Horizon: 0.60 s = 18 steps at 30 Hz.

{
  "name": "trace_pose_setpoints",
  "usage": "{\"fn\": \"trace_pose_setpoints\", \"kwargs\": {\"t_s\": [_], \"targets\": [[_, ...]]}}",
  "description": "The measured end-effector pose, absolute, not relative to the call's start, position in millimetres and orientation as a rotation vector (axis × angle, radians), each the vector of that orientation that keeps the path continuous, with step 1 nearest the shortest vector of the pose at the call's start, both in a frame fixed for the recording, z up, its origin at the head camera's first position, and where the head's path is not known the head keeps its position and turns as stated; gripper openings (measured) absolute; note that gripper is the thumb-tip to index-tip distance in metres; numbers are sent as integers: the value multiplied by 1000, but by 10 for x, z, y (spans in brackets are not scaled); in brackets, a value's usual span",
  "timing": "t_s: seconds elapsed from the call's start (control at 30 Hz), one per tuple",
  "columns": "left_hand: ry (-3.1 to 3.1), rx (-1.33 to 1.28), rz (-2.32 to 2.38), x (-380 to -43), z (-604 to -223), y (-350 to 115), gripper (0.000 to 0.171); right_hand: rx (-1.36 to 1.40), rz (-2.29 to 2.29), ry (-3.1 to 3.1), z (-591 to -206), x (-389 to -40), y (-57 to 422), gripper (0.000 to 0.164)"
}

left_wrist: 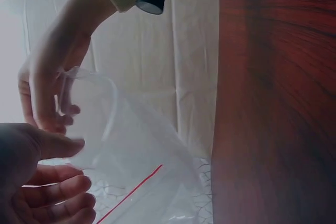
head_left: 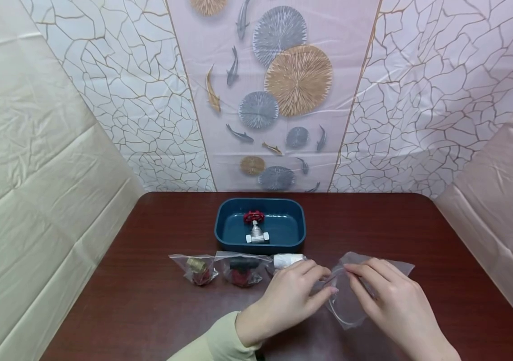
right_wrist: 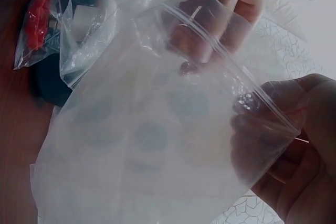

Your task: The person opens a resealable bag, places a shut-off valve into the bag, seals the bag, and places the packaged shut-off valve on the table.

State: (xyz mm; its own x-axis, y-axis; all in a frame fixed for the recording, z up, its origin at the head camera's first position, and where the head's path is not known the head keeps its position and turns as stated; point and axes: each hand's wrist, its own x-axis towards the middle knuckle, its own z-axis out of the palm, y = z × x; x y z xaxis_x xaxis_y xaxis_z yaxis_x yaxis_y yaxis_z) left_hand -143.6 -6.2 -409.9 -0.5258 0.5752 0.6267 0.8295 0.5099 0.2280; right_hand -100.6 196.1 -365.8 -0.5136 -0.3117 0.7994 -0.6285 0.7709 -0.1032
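A clear zip bag (head_left: 348, 306), with nothing visible inside, is stretched between both hands over the right part of the table. My right hand (head_left: 392, 296) pinches its zip edge, seen close in the right wrist view. My left hand (head_left: 288, 296) holds the other side of the bag's mouth between thumb and fingers; its fingertips (right_wrist: 191, 51) show partly through the film. A red line runs across the bag (left_wrist: 142, 184) in the left wrist view. Close beyond the left hand, a bagged valve with a white body (head_left: 287, 260) is partly hidden.
A blue tray (head_left: 299, 245) holds a silver valve (head_left: 256, 235) with a red handwheel. In front of it lie a bagged brass valve (head_left: 198, 271) and a bagged valve with a dark body (head_left: 242, 271). Patterned cloth walls (head_left: 261, 150) stand behind the brown table (head_left: 148, 306).
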Motion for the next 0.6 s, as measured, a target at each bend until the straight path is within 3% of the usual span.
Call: {"fn": "trace_pose_setpoints", "kwargs": {"t_s": [0.3,0.6], "targets": [[-2230,-1094,-708,-1441,-4078,-5,7,727,608,-2043,-3639,-1037,2049,42],[-2226,-1042,-685,-1453,-4072,37,6,715,677,-2060,-3733,-1099,2151,43]]}}
